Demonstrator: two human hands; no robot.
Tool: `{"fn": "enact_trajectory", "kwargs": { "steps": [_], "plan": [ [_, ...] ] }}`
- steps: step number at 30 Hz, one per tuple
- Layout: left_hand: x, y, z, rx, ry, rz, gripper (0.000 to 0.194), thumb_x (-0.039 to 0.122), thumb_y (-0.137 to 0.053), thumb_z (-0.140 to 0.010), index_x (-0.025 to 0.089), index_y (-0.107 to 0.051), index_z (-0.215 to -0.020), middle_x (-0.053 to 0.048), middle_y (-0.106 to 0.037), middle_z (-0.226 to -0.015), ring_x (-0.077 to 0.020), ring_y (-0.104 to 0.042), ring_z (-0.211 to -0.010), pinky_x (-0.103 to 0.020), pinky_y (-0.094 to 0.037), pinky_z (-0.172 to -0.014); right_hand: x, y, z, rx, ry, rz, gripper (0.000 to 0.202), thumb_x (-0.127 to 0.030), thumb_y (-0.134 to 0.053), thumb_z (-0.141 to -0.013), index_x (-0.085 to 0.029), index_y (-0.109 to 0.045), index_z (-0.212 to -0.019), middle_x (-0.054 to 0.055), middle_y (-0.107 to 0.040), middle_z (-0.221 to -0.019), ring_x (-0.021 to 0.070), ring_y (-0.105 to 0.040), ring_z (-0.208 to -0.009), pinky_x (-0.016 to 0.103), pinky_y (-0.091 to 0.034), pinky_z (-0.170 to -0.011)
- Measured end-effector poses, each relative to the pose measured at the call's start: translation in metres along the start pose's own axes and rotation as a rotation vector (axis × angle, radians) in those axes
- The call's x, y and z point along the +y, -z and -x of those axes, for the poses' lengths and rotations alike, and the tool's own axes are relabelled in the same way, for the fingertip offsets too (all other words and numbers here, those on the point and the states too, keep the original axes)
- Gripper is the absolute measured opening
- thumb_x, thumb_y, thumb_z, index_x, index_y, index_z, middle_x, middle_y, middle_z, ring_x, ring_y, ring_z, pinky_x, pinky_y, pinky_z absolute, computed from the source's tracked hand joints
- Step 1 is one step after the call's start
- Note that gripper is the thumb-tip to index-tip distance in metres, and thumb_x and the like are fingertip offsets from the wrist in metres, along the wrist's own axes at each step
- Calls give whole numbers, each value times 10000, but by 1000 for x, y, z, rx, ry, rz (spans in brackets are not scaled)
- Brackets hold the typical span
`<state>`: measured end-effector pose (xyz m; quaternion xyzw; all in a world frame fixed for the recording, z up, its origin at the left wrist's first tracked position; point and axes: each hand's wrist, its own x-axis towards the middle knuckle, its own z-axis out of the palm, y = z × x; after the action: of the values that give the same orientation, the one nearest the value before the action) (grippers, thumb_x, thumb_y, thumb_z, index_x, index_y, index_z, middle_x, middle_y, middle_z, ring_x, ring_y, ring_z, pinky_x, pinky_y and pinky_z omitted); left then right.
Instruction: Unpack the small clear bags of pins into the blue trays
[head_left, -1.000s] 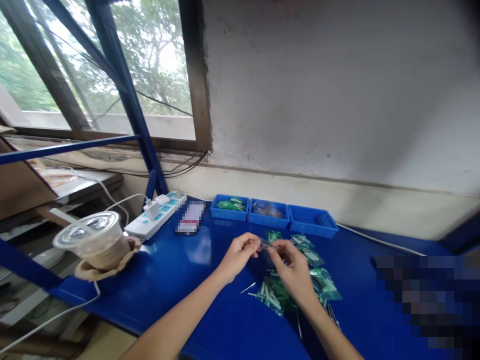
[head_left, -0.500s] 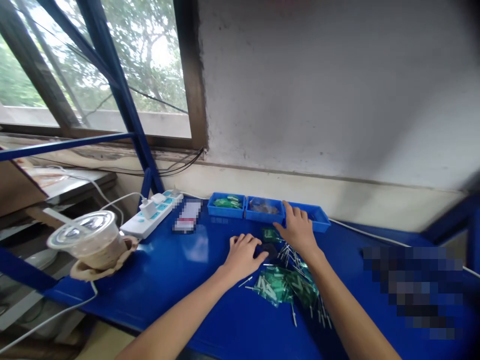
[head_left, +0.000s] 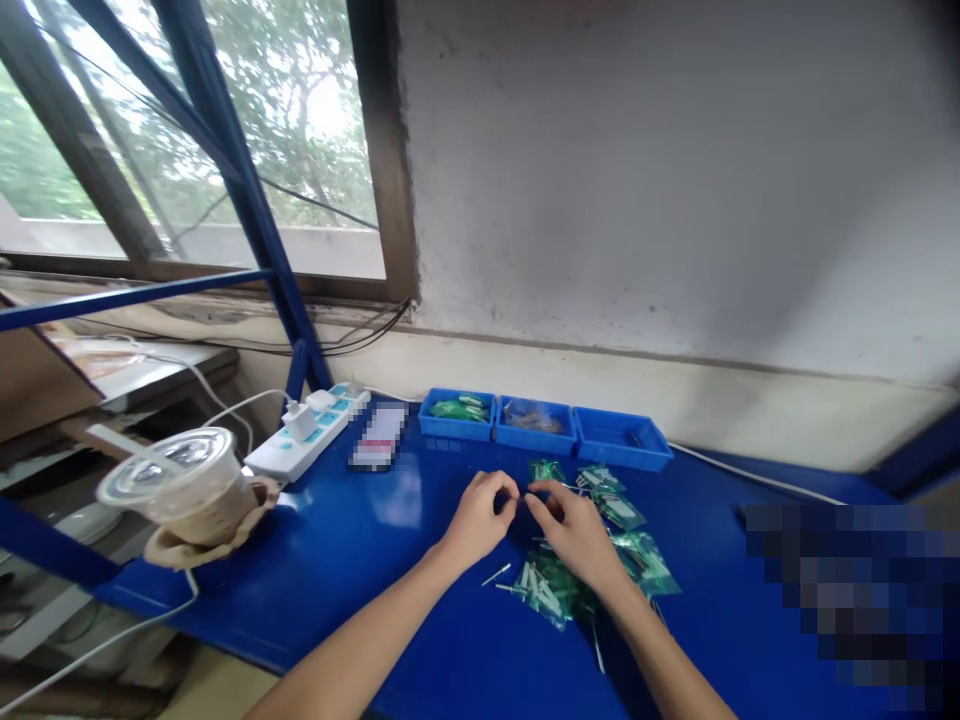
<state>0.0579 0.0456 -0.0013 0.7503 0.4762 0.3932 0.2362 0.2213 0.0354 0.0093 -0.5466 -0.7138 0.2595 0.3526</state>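
Note:
Above the blue table (head_left: 322, 590), my left hand (head_left: 484, 512) has its thumb and fingertips drawn together in a pinch. My right hand (head_left: 574, 525) faces it, fingertips also pinched, almost touching the left ones. Something small and dark may be between them, but it is too small to name. Under and beside my right hand lie green-tinted plastic packets (head_left: 547, 590) with light rod-like pieces. More packets (head_left: 649, 562) spread to its right. A loose metal piece (head_left: 496, 574) lies below my left hand.
Three blue bins stand along the wall: one with green packets (head_left: 459, 408), one with brownish pieces (head_left: 534, 418), and a right one (head_left: 622, 440). A power strip (head_left: 307, 435), blurred phone (head_left: 379, 436) and lidded cup (head_left: 184, 480) are at left.
My right hand has come away from the bins down to my left hand. My left hand's fingers have closed into a pinch. The dark item beneath them no longer shows.

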Motion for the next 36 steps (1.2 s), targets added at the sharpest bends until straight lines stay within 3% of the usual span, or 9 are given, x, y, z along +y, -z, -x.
{"fn": "enact_trajectory", "kwargs": {
  "steps": [3,7,12,14,17,21,26,32,36],
  "plan": [
    [3,4,-1,83,-37,52,124,90,-491,-756,196,-557,-756,3,-600,-767,-159,-520,-800,-269,-392,-739,-4,-1,1,-34,-47,-267,337,-493,-522,-789,-189,-622,-895,-9,-563,-572,144,-514,-536,248,-373,-526],
    [6,3,1,93,-91,103,117,104,-498,-776,193,-559,-729,-3,-597,-765,-158,-521,-788,-271,-396,-731,-2,-2,0,6,-108,-514,362,-529,-599,-720,-170,-581,-764,24,-595,-672,158,-547,-649,259,-413,-609],
    [4,0,2,107,-125,154,199,54,-457,-772,189,-602,-756,-46,-561,-946,-176,-523,-975,-308,-380,-867,0,-7,2,189,-145,-655,483,-498,-701,-623,-181,-535,-946,-18,-554,-620,140,-515,-569,251,-402,-540],
    [2,0,1,135,-80,181,229,52,-436,-777,190,-619,-786,-55,-543,-999,-180,-516,-1012,-300,-386,-856,-1,-7,3,272,-132,-662,523,-485,-709,-616,-175,-520,-992,-17,-555,-626,138,-514,-561,250,-403,-528],
    [-1,1,-1,124,45,269,175,158,-459,-828,191,-613,-905,-49,-567,-957,-169,-550,-913,-273,-410,-757,-1,-6,4,351,-107,-637,581,-480,-702,-622,-163,-505,-1068,-2,-585,-647,153,-542,-585,265,-427,-550],
    [-3,0,-1,-11,134,398,275,332,-532,-830,177,-562,-1055,-23,-599,-824,-148,-558,-766,-240,-404,-654,1,-8,5,292,-86,-552,427,-500,-675,-644,-154,-596,-883,49,-632,-714,186,-586,-656,304,-461,-631],
    [-2,-4,1,-58,89,398,230,361,-535,-829,143,-599,-869,-15,-589,-747,-130,-535,-702,-230,-395,-635,-2,-12,9,202,-6,-447,318,-477,-613,-730,-163,-620,-783,53,-630,-724,179,-571,-659,287,-455,-626],
    [0,-3,0,-65,77,418,225,353,-538,-828,139,-582,-776,2,-555,-694,-110,-502,-642,-228,-396,-626,-4,-6,9,234,3,-294,364,-531,-550,-765,-182,-652,-738,53,-571,-746,183,-542,-651,283,-429,-579],
    [3,-1,1,-85,88,440,201,329,-547,-821,141,-580,-759,2,-555,-690,-107,-501,-637,-226,-391,-620,-3,-5,9,204,-31,-337,366,-531,-550,-765,-175,-630,-762,52,-591,-737,180,-535,-645,284,-418,-597]
  ]
}}
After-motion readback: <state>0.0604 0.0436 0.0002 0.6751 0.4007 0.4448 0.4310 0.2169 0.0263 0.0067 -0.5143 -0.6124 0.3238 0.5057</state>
